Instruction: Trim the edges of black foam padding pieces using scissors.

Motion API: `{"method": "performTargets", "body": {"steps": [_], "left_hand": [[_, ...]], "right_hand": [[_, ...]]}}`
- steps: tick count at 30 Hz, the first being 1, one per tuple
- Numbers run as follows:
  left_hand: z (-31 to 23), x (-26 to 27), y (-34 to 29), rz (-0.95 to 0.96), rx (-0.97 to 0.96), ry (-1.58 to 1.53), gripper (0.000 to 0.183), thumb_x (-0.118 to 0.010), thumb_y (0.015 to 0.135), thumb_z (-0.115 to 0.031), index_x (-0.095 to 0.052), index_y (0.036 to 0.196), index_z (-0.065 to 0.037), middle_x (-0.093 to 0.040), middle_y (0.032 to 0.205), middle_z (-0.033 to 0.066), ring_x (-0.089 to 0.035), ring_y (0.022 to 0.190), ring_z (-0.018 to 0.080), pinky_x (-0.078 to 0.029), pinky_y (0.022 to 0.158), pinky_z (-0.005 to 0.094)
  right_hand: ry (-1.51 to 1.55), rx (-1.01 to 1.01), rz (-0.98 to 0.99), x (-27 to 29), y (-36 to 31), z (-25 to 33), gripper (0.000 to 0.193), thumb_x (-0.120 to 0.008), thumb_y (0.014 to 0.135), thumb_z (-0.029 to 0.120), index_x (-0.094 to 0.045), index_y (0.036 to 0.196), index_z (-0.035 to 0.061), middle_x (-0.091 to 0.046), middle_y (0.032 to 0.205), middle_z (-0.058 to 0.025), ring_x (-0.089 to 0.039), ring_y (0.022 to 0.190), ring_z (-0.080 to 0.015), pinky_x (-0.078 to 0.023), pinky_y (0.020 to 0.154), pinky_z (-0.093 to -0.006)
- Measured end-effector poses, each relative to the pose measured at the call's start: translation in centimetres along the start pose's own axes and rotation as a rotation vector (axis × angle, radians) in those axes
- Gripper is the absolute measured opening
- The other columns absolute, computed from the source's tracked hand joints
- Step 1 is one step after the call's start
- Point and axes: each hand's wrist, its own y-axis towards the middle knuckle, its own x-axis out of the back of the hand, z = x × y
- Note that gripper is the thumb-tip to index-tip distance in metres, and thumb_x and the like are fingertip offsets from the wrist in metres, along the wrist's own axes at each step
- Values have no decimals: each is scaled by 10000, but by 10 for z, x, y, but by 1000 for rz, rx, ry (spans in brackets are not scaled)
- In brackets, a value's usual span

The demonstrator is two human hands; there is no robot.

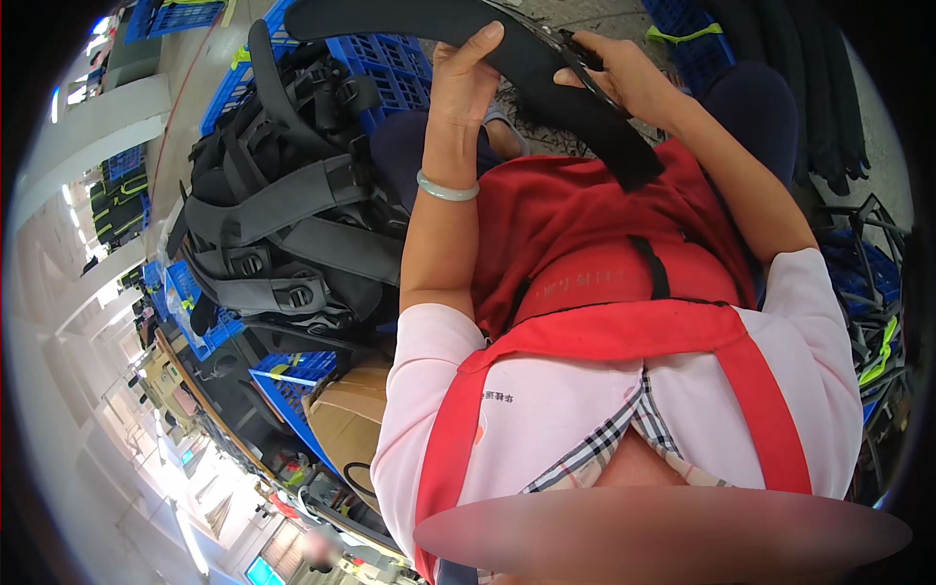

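Observation:
A long, curved black padded strap (558,105) stretches across the top of the view, over my lap. My left hand (466,83) grips its middle, the thumb lying on top and the fingers hidden beneath. On the other side, my right hand (632,80) is closed at the strap's outer edge. Between its thumb and fingers shows a dark, narrow piece (588,70) with a shiny edge; whether it is a small tool or part of the strap, I cannot make out. The strap's lower end hangs over my red apron (585,229).
To my left lies a heap of black straps with buckles (283,210), beside blue plastic crates (385,73). A cardboard box (356,414) stands nearer. More black strips (814,97) hang at the far right, and blue crates with black straps (868,273) sit beside my right arm.

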Motion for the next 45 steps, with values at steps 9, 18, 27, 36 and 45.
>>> {"method": "performTargets", "body": {"steps": [9,18,27,36,45], "left_hand": [[-11,8,-8,-209,31,187,269,-683,806,13,-650,1064,-53,-660,1062,47,-625,994,185,-488,915,350],[-6,-1,-2,-296,-51,221,187,-712,777,38,-684,910,-90,-672,907,14,-646,860,161,-523,800,314],[-3,-4,3,-13,-56,-10,165,-679,807,-4,-617,951,-57,-648,876,46,-652,802,196,-536,736,324],[-8,-15,-3,-333,20,189,143,-653,821,9,-617,936,-68,-644,845,27,-650,779,179,-541,730,318],[0,-1,-6,-213,-24,228,210,-703,788,33,-671,966,-75,-661,971,28,-638,892,168,-520,815,319]], "right_hand": [[-81,-52,42,16,4,7,517,-685,802,493,-571,954,12,-537,665,-178,-522,588,-278,-433,580,-371],[-154,-7,11,-3,-3,15,513,-694,831,382,-427,1073,17,-545,743,-184,-506,662,-345,-407,615,-406],[-163,-38,145,4,-2,22,634,-616,827,561,-462,1040,-15,-550,666,-207,-569,660,-398,-435,608,-432],[-126,7,57,-2,-3,5,533,-638,858,458,-504,1024,-31,-567,672,-229,-570,627,-402,-434,572,-421],[-56,-9,33,7,3,5,532,-654,831,494,-533,953,-9,-537,663,-206,-520,594,-335,-417,575,-397]]}}
